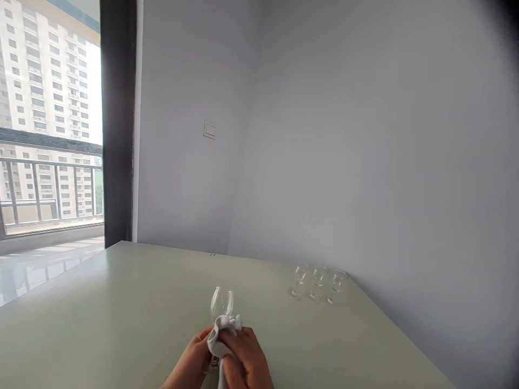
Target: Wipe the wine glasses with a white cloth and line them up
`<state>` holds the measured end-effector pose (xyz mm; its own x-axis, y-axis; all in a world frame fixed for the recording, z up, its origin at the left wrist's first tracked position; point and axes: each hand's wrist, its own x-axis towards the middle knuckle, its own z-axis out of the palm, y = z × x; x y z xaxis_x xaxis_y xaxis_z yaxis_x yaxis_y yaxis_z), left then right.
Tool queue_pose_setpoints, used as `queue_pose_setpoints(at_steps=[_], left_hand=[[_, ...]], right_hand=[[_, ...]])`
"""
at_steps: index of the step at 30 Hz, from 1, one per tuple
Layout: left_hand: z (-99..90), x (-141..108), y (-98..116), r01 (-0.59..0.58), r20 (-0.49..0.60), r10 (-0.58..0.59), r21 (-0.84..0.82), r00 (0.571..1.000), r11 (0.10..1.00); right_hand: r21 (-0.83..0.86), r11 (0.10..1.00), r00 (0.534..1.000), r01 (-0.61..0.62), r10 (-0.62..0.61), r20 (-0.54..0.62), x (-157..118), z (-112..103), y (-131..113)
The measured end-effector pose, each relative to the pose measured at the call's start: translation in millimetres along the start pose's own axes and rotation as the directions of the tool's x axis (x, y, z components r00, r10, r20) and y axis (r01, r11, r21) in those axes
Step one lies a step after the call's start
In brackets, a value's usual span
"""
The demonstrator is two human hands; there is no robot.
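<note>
A clear stemmed glass (221, 303) stands out above my two hands, near the front middle of the table. My left hand (197, 354) is closed round the glass's lower part from the left. In my right hand (247, 354) is a white cloth (219, 346), pressed against the glass below its bowl. The cloth hides part of the stem, and the foot shows faintly under my hands. Several more clear stemmed glasses (318, 278) stand grouped at the table's right rear.
The pale green table (141, 302) reaches to grey walls (324, 135) behind and on the right. A light switch (210, 129) is on the wall. At the left are a dark frame (118, 124) and a balcony railing (57, 189).
</note>
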<state>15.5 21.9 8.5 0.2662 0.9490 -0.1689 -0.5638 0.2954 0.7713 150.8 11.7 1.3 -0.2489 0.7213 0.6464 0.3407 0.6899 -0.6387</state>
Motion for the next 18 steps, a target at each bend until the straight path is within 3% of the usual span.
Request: queue_pose_setpoints(at_steps=[2, 3, 6, 9, 12, 14, 18], left_hand=[[0.8, -2, 1, -0.027, -0.013, 0.027, -0.029, 1.000, 0.999], [0.9, -2, 2, -0.022, -0.028, 0.020, -0.048, 0.999, 0.999], [2.3, -4, 2, -0.008, -0.078, 0.003, -0.063, 0.997, 0.998], [6.7, -7, 1, -0.036, -0.098, 0.033, -0.023, 0.995, 0.999], [9.9, -8, -2, 0.032, -0.074, -0.032, 0.000, 0.997, 0.999], [8.4, -7, -4, 0.063, -0.062, -0.062, 0.013, 0.996, 0.998], [-4.6, 2, 3, -0.033, -0.171, 0.036, 0.020, 0.985, 0.999]], right_hand=[[-0.123, 0.992, 0.999, 0.038, -0.037, 0.011, -8, 14, 4], [-0.126, 0.992, 1.000, -0.004, 0.004, 0.001, -12, 19, 6], [0.163, 0.960, 0.973, -0.227, 0.232, -0.012, -16, 28, 11], [0.526, 0.777, 0.936, -0.345, 0.325, 0.134, -9, 23, 12], [0.680, 0.558, 0.879, -0.476, 0.332, 0.342, 0, 13, 11], [0.659, 0.502, 0.828, -0.560, 0.372, 0.420, 3, 7, 9], [0.403, 0.622, 0.741, -0.671, 0.552, 0.382, 2, 2, 12]])
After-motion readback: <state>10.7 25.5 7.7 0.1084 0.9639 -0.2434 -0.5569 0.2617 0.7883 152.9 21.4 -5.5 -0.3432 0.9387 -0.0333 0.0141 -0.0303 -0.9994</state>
